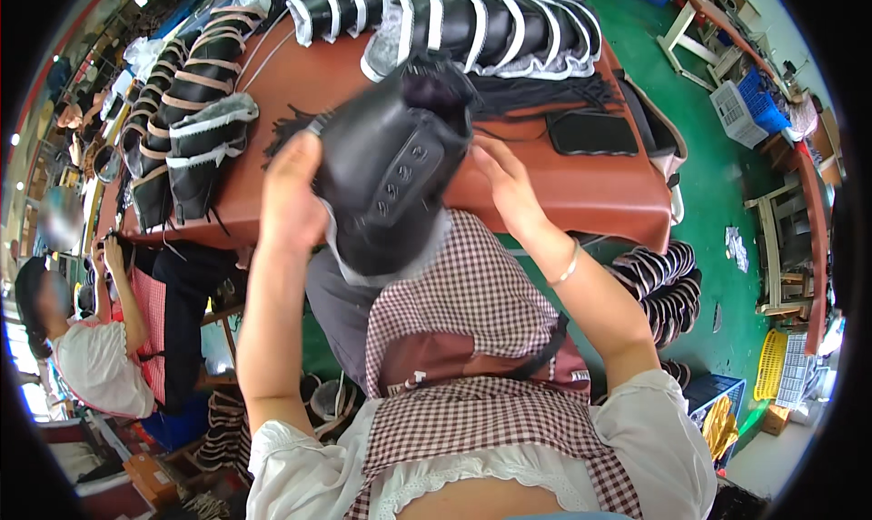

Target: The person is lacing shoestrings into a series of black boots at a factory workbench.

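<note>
A black boot upper (363, 157) with a row of eyelets on a side panel and a pale, fuzzy lower edge is held tilted above my lap, at the near edge of the table. My left hand (292, 193), slightly blurred, is closed on its left side. On the other side, my right hand (507, 188) has its fingers stretched toward the upper's right edge. Its fingertips are at that edge; whether they touch it I cannot tell. Black laces (536, 98) lie on the table behind the upper.
Rows of black uppers with white trim (490, 29) line the far side of the brown table (581, 179). More with tan trim (204, 79) lie at left. A black phone-like slab (592, 133) rests at right. A co-worker (100, 347) sits at left. Striped bundles (668, 288) stand below the table.
</note>
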A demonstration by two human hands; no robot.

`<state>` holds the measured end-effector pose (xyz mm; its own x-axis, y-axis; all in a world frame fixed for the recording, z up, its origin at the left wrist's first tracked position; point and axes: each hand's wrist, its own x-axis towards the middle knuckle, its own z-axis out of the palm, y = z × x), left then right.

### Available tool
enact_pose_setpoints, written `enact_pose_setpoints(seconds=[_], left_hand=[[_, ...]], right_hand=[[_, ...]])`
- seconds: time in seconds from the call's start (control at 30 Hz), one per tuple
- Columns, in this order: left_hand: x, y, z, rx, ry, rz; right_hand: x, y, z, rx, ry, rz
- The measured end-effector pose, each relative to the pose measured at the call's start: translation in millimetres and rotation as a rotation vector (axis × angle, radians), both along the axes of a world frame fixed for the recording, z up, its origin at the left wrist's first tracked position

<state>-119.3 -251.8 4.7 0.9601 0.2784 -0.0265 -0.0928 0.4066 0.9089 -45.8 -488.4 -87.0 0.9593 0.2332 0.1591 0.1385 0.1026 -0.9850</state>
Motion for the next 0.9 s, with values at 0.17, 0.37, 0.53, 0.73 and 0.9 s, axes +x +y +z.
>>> enact_pose_setpoints(seconds=[0.17, 0.37, 0.53, 0.73, 0.9], left_hand=[[-35, -29, -120, -0.122, 0.4, -0.024], [-31, -54, -57, 1.156, -0.462, 0.441], [-10, -76, -52, 1.409, -0.577, -0.044], [19, -94, -69, 1.601, -0.234, -0.093], [48, -105, -92, 1.708, -0.142, -0.111]], right_hand=[[-18, -3, -25, 0.323, 0.703, 0.357], [-27, -22, -62, -0.152, 0.405, -0.022], [-16, -22, -70, -0.415, 0.298, 0.041], [-33, -34, -86, -0.303, 0.562, 0.19], [-12, -32, -97, -0.417, 0.544, 0.252]])
